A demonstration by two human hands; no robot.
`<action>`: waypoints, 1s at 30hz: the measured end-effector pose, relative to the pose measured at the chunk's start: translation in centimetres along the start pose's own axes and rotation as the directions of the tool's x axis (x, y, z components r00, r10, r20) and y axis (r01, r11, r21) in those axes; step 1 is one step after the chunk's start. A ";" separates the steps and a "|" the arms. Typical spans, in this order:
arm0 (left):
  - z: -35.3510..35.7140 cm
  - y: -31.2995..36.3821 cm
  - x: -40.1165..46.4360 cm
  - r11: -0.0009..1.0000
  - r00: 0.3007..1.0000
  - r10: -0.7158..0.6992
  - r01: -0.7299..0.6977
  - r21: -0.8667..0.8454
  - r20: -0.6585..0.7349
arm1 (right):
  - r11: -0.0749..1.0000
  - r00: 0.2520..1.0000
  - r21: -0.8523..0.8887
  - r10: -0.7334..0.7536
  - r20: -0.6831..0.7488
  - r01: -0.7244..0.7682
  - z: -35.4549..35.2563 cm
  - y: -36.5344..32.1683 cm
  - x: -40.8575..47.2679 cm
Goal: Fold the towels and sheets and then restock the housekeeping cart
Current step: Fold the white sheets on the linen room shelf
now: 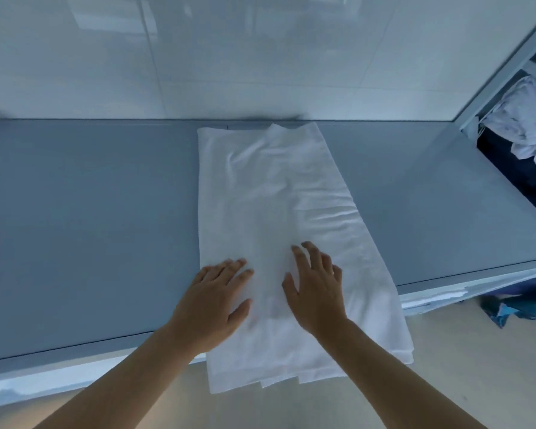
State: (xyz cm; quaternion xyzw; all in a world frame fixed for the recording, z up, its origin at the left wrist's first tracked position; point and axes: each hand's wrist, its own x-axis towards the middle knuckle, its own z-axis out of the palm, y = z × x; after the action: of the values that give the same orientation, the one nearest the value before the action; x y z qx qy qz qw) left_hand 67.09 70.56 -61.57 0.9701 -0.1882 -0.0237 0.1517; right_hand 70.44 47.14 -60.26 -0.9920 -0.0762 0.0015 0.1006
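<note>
I have both hands, left hand (pixel 212 300) and right hand (pixel 314 292), flat with fingers straight on the near end of the sheet (pixel 276 193), whose length runs away across the counter (pixel 90 212)

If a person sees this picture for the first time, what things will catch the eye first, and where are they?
First, the long white folded sheet lying down the middle of the grey table, its near end hanging over the edge. Then the left hand and right hand, pressing flat on its near part. At far right, crumpled white linen sits in a shelf.
</note>
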 end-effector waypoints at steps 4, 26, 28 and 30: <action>-1.5 -0.8 4.9 0.997 0.998 -0.020 0.025 0.079 -0.055 | 0.993 0.992 -0.009 -0.118 0.037 0.118 -0.3 3.1 9.0; 1.5 -1.2 10.2 0.952 0.950 -0.291 0.299 0.070 -0.112 | 0.968 0.964 0.004 -0.251 0.093 0.251 0.5 10.7 13.7; 1.4 0.0 8.6 0.948 0.941 -0.296 0.311 0.070 -0.165 | 0.965 0.962 0.001 -0.260 0.080 0.261 0.8 10.9 11.0; 1.0 0.8 8.4 0.943 0.935 -0.282 0.312 0.116 -0.217 | 0.965 0.963 -0.004 -0.262 0.061 0.262 1.1 11.1 8.8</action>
State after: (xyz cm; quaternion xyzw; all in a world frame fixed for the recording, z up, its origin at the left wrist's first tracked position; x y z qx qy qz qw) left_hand 74.49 66.47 -62.23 0.9934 -0.0244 0.0639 0.0917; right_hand 80.79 37.93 -63.42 -0.9733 -0.2097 0.0176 0.0915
